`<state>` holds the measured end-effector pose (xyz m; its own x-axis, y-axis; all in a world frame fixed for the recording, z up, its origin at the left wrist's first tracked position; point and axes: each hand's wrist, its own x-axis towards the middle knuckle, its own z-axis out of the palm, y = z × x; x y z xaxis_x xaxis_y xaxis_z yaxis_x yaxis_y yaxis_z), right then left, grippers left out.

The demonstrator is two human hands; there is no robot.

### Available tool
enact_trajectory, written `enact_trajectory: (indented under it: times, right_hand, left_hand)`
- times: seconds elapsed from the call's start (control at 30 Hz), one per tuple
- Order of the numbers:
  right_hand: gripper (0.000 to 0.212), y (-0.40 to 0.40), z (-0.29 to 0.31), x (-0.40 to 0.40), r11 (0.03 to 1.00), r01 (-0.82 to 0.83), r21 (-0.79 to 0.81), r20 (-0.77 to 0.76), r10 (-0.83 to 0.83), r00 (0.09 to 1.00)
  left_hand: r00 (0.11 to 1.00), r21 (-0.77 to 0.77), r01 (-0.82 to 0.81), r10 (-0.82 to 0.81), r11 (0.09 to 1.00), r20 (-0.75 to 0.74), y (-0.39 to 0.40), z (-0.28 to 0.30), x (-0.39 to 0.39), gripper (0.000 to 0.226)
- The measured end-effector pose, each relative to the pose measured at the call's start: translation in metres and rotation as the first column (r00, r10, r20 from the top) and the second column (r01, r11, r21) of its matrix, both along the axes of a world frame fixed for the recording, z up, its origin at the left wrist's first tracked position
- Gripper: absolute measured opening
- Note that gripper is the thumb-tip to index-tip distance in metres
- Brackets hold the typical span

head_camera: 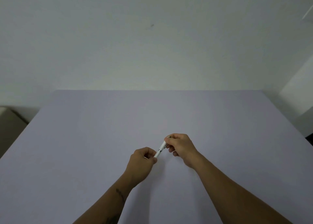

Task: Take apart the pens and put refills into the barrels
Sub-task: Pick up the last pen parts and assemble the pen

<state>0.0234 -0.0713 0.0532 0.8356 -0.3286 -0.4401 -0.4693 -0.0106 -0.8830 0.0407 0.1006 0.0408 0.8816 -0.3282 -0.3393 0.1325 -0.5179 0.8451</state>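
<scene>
Above the near middle of the desk [84,139], the left hand [143,157] and right hand [179,145] each close their grip on one white pen [160,150], apparently unscrewing; next, opposite twisting and pulling apart.

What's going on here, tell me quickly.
A person is holding one white pen in both hands above a pale table. The left hand pinches the lower end and the right hand grips the upper end by the clip. The pen looks to be in one piece, with a metal ring showing at its middle, so it seems it is about to be pulled or twisted apart. No refills or other pens are in view.
</scene>
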Motion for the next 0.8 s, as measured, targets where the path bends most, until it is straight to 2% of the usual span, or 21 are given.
enact_trajectory:
  times: [0.13,0.33,0.57,0.8]
  right_hand:
    - [0.017,0.009,0.006,-0.004,0.996,0.069,0.062,0.049,-0.073,0.996]
    - [0.017,0.018,0.018,-0.006,0.995,0.088,0.044,0.080,-0.092,0.993]
    - [0.014,0.031,0.023,-0.008,0.954,0.206,0.218,0.044,-0.221,0.974]
    - [0.014,0.037,0.013,-0.012,0.970,0.230,0.077,-0.045,-0.227,0.973]
  left_hand:
    - [0.998,-0.062,-0.058,0.059,0.996,0.013,0.008,0.010,0.004,0.008]
    - [0.997,-0.089,-0.069,0.072,0.994,0.037,0.012,0.019,0.010,0.011]
    - [0.992,-0.133,-0.073,0.086,0.988,0.094,0.008,0.018,0.008,0.004]
    - [0.988,-0.108,-0.016,0.033,0.994,0.153,-0.005,0.002,0.000,0.011]
